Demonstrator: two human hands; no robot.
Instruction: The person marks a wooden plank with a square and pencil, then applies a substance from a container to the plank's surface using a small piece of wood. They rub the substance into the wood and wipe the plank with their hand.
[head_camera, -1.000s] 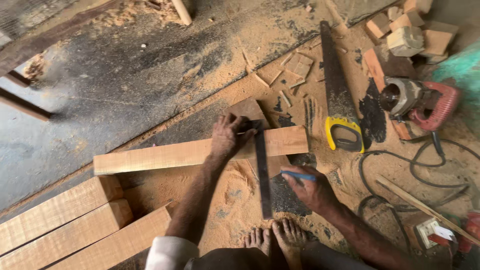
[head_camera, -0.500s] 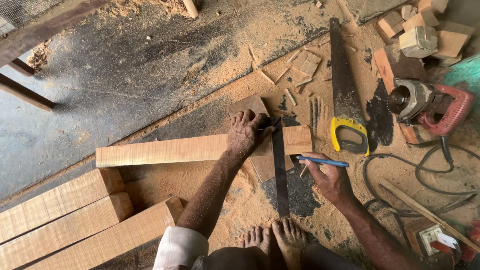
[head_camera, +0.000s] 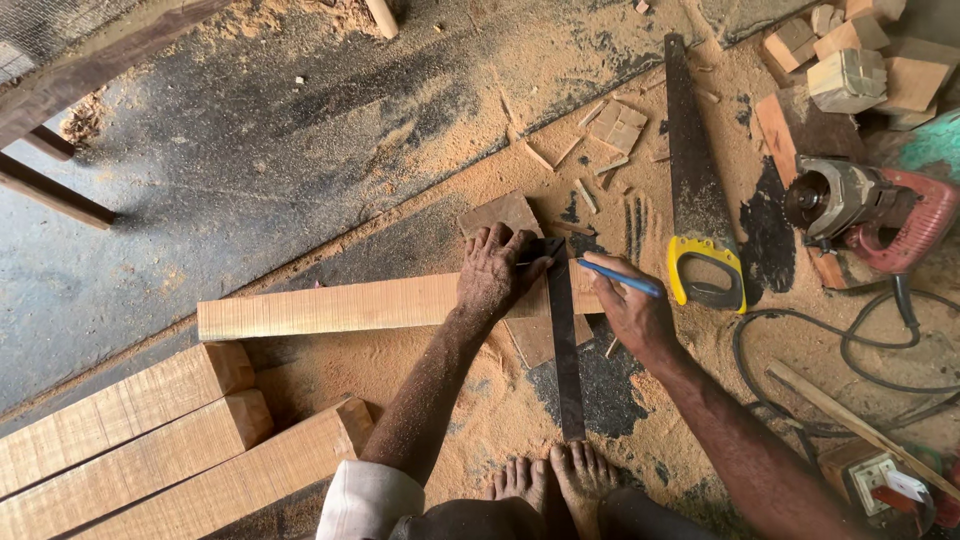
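A long pale wooden batten (head_camera: 330, 306) lies across the sawdust-covered floor. My left hand (head_camera: 494, 270) presses down on its right end, holding the stock of a dark metal try square (head_camera: 564, 350) whose blade runs toward my bare feet (head_camera: 548, 477). My right hand (head_camera: 628, 312) grips a blue pencil (head_camera: 618, 278), its tip touching the batten right beside the square's blade.
A handsaw with a yellow handle (head_camera: 694, 190) lies to the right, then a red power tool (head_camera: 872, 208) with its black cable (head_camera: 830, 375). Wood offcuts (head_camera: 850, 60) sit top right. Three thick timber blocks (head_camera: 150, 440) lie bottom left. A socket box (head_camera: 880, 478) is bottom right.
My right hand has brought the pencil up from the floor side to the batten at the square's blade. The left hand stays pressed on the square and batten.
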